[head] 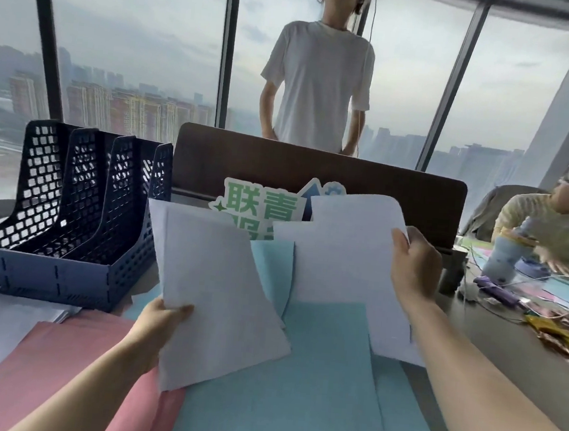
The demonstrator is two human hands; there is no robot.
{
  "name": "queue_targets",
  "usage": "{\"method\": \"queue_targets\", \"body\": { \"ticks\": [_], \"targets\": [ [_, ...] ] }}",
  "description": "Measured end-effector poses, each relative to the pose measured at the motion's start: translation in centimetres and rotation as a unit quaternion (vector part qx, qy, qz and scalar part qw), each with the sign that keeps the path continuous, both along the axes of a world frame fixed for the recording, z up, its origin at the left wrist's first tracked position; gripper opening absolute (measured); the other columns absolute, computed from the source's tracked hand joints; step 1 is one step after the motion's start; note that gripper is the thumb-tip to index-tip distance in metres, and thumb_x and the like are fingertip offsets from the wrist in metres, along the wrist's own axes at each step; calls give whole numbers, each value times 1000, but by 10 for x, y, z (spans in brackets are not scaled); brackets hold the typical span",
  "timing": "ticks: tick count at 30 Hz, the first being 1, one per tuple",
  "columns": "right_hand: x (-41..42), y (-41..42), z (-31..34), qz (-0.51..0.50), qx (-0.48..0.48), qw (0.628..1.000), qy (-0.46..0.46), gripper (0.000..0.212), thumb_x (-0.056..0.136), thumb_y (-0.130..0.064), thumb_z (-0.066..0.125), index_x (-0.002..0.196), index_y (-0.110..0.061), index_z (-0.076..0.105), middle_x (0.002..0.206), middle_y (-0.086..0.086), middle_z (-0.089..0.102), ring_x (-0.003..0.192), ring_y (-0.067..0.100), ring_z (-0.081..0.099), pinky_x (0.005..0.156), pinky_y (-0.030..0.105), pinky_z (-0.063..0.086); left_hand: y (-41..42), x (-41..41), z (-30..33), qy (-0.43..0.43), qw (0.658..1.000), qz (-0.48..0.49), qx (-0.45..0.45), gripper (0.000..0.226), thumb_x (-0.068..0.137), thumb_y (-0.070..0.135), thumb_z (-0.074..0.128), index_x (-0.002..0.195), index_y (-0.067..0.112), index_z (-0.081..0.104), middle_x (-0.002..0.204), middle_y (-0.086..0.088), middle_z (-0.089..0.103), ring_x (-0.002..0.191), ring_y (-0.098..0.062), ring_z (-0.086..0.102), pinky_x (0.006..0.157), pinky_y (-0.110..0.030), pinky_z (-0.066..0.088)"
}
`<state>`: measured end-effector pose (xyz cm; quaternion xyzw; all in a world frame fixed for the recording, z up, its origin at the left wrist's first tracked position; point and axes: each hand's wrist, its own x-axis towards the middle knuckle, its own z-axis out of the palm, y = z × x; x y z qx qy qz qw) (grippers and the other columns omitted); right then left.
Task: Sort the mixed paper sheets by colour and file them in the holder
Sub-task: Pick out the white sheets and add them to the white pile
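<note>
At the bottom of the frame, blue sheets [312,389] and pink sheets [67,361] lie flat on the desk. Above them the left hand [158,321] pinches white sheets [214,295] at their left edge, in the centre. The right hand [413,264] pinches more white paper [341,254] at its right edge, centre right. Paper is light, thin and floppy; it probably bends and slides, so a grip on the edge near the middle seems best. The holder [55,264] stands at the left, further back, its slots seemingly unfilled.
</note>
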<state>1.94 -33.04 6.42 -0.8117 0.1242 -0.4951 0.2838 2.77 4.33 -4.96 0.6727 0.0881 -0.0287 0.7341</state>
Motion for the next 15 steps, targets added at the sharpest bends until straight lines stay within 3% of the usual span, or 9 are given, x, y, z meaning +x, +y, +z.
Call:
{"method": "queue_targets", "body": {
  "ticks": [3, 7, 10, 13, 15],
  "targets": [
    [-14, 14, 26, 38, -37, 997, -62, 32, 100, -29, 52, 69, -18, 50, 58, -4, 43, 61, 21, 44, 56, 37, 34, -4, -2, 8, -34, 999, 8, 29, 18, 90, -3, 60, 103, 7, 64, 93, -13, 71, 85, -33, 66, 88, -48, 53],
    [-28, 32, 63, 35, -31, 991, -126, 28, 100, -27, 52, 74, -15, 56, 65, -3, 49, 62, 20, 44, 57, 34, 24, -5, -6, 22, -52, 998, 38, 27, 17, 90, -4, 58, 98, 11, 63, 90, -10, 67, 78, -27, 62, 81, -38, 49],
    [-32, 43, 83, 21, 61, 987, -150, 27, 98, -19, 51, 82, 1, 61, 71, 2, 50, 67, 24, 44, 62, 34, 27, -5, -9, 23, -37, 999, 31, -11, 18, 91, -3, 57, 105, 7, 62, 93, -15, 68, 80, -30, 63, 83, -42, 50],
    [-23, 47, 83, 39, 172, 973, -150, 24, 94, -13, 49, 95, 1, 69, 85, 7, 66, 78, 23, 57, 68, 25, 34, -8, -14, 22, -14, 998, 22, -61, 21, 93, -2, 55, 111, 5, 61, 94, -17, 68, 83, -33, 64, 88, -48, 51],
    [-15, 48, 69, 47, 243, 960, -130, 27, 92, -13, 49, 104, 0, 71, 98, 12, 72, 85, 23, 62, 73, 28, 42, -11, -18, 21, -11, 994, 14, -111, 20, 95, 2, 54, 114, 4, 61, 95, -18, 69, 82, -33, 65, 87, -48, 52]
  ]
}}
